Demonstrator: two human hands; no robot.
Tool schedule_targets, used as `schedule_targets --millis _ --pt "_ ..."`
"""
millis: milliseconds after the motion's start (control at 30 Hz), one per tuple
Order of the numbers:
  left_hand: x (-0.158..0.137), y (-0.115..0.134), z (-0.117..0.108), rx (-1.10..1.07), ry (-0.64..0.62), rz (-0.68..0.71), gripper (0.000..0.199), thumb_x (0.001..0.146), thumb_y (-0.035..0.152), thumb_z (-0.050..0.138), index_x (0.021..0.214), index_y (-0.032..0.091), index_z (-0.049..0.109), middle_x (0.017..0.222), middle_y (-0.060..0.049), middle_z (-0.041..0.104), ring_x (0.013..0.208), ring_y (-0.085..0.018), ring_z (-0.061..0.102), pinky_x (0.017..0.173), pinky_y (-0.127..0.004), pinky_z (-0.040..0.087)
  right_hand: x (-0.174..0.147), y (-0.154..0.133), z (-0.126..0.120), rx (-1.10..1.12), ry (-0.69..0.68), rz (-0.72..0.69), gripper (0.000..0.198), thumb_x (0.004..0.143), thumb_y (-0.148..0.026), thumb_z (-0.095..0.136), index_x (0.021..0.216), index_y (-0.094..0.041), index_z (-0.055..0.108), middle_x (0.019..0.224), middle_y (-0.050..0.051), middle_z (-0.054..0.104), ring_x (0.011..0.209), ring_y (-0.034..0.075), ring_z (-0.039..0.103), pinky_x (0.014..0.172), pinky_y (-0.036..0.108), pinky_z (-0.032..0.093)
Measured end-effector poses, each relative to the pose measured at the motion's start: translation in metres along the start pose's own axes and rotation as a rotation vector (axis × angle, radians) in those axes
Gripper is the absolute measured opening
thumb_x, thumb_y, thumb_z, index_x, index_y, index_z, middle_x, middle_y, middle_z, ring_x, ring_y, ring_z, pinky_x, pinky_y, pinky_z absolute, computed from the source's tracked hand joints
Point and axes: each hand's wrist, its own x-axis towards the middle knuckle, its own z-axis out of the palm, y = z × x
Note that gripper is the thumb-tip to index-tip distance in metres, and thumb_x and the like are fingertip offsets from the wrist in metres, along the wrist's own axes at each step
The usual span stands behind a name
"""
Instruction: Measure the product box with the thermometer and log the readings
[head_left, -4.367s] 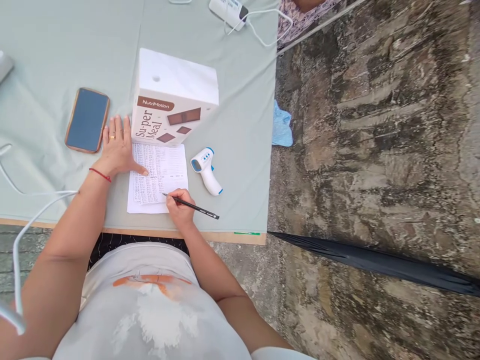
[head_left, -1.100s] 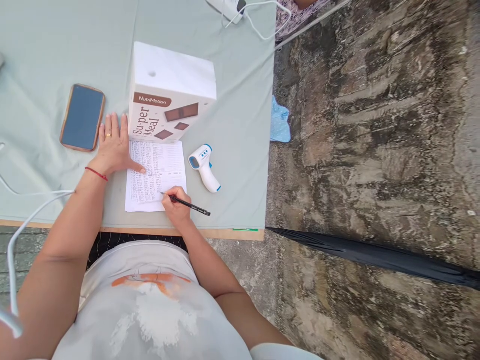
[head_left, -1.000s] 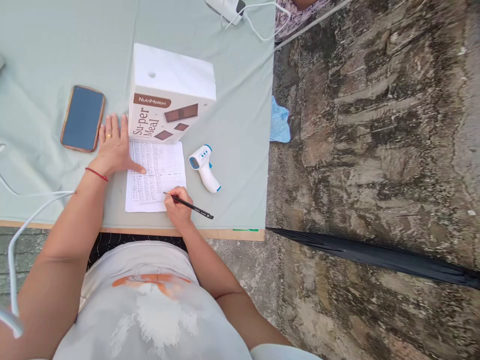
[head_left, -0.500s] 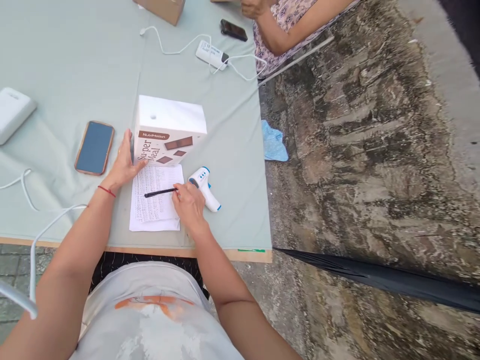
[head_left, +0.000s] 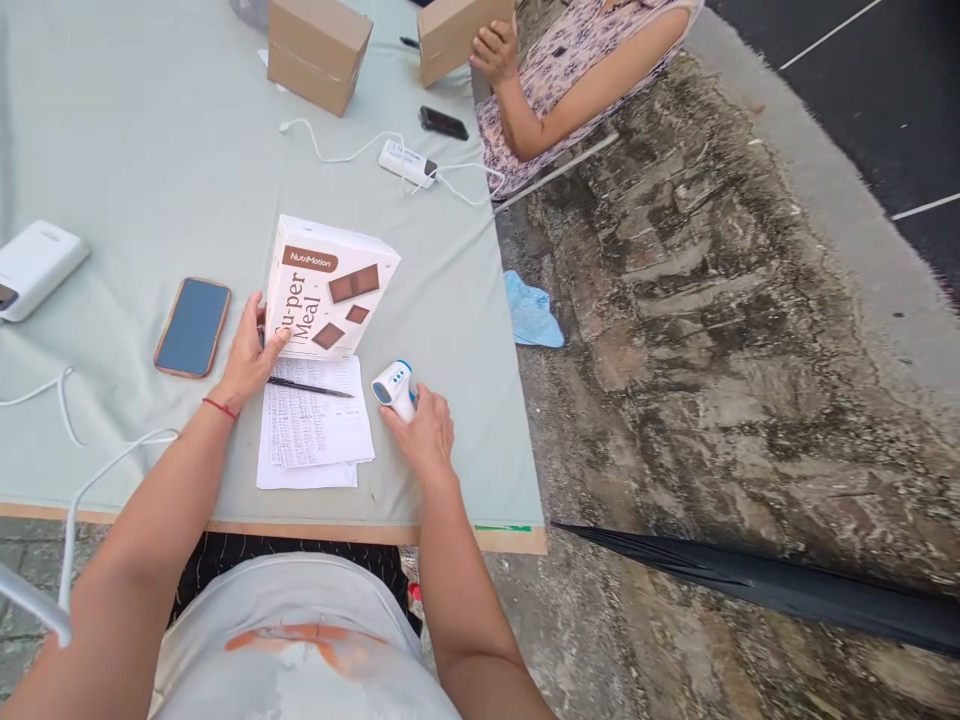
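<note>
My left hand [head_left: 253,355] grips the lower left edge of a white and brown NutriMotion meal box [head_left: 330,290], thumb on its printed front. The box stands upright, tilted slightly back, behind written sheets of paper [head_left: 322,430]. A black pen [head_left: 311,387] lies across the top of the sheets. To their right, my right hand [head_left: 426,430] is wrapped round the handle of a white and blue infrared thermometer [head_left: 395,383], whose head points up and left. Most of its handle is hidden by my fingers.
A smartphone [head_left: 193,328] lies left of my left hand, and a white power bank [head_left: 41,268] farther left. Beyond the box are a white device with a cable [head_left: 407,163], a black device [head_left: 443,123] and a cardboard box [head_left: 319,55]. A co-worker's hand [head_left: 495,52] holds another carton.
My right hand has let go of the pen, now lying on the papers, and taken hold of the thermometer. My left hand has tilted the meal box back. The co-worker's carton has come into view.
</note>
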Motion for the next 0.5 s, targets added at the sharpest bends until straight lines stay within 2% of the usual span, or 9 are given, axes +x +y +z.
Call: schedule_targets --millis 67,167,333,500 --pt "0.001 0.006 -0.002 0.021 0.013 -0.008 0.094 0.097 0.086 0.046 0.158 0.014 0.040 0.145 -0.022 0.063 0.128 -0.036 0.066 0.111 -0.054 0.053 0.006 0.000 -0.003 0.077 -0.096 0.074 0.058 0.077 -0.054 0.073 0.123 -0.020 0.068 0.116 0.016 0.068 0.111 0.033 0.062 0.094 0.048 0.052" --pt "0.002 0.014 -0.004 0.092 0.020 -0.004 0.084 0.100 0.084 0.041 0.150 0.017 0.051 0.138 -0.020 0.067 0.124 -0.037 0.066 0.107 -0.056 0.054 0.007 -0.020 -0.003 0.373 -0.128 0.140 0.053 0.074 -0.059 0.072 0.111 -0.020 0.070 0.104 0.010 0.071 0.097 0.028 0.063 0.084 0.041 0.053" --pt "0.003 0.016 -0.007 0.172 0.001 0.002 0.082 0.104 0.080 0.035 0.154 0.016 0.050 0.141 -0.021 0.066 0.127 -0.039 0.063 0.111 -0.059 0.050 -0.006 -0.083 0.002 0.927 -0.253 0.103 0.043 0.077 -0.063 0.071 0.089 -0.021 0.067 0.075 -0.001 0.063 0.071 0.017 0.053 0.067 0.031 0.047" --pt "0.002 0.012 -0.006 0.177 -0.011 0.018 0.080 0.105 0.077 0.036 0.157 0.017 0.049 0.138 -0.019 0.067 0.124 -0.036 0.064 0.110 -0.055 0.051 -0.006 -0.121 0.019 1.049 -0.381 0.075 0.044 0.078 -0.066 0.071 0.075 -0.024 0.057 0.067 -0.003 0.054 0.064 0.014 0.047 0.062 0.029 0.042"
